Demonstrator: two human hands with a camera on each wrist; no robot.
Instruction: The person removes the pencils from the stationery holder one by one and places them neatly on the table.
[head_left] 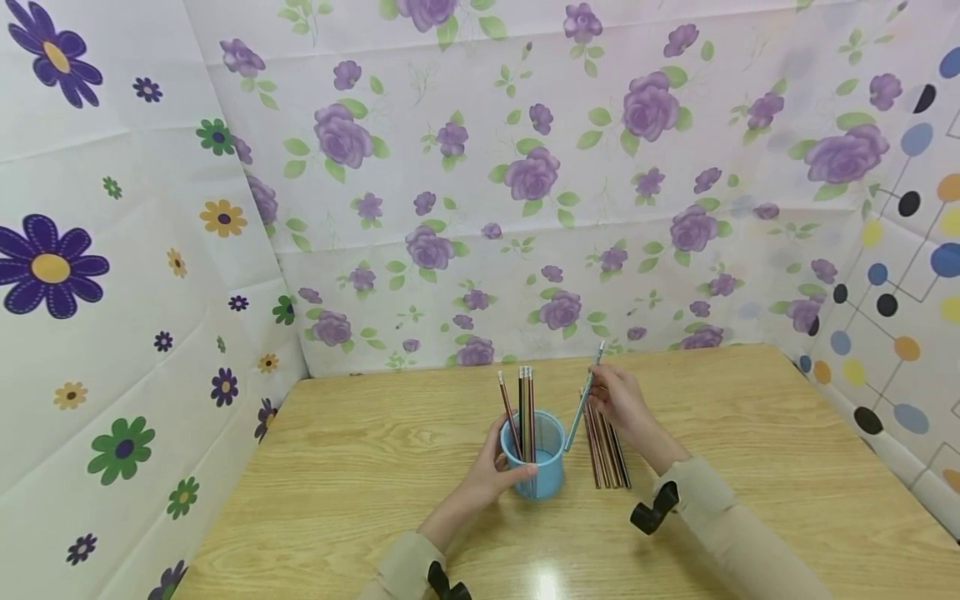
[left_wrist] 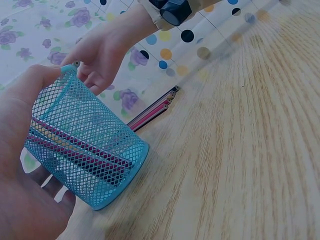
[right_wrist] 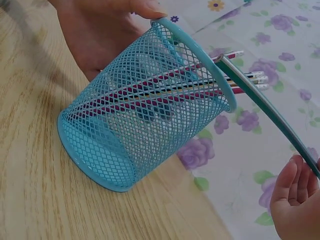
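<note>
The right hand (head_left: 617,400) pinches a slim, glossy teal pencil (right_wrist: 265,102), tilted, its lower end near the rim of a light-blue mesh cup (head_left: 551,477) that the left hand (head_left: 483,479) grips. White-tipped pencils (head_left: 528,417) lean inside; others lie on the table (head_left: 360,467).

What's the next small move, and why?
Probably shift the right hand slightly left, bringing its teal pencil over the cup: in the head view, its lower end appears just beside the rim. The left hand holds the cup.
</note>
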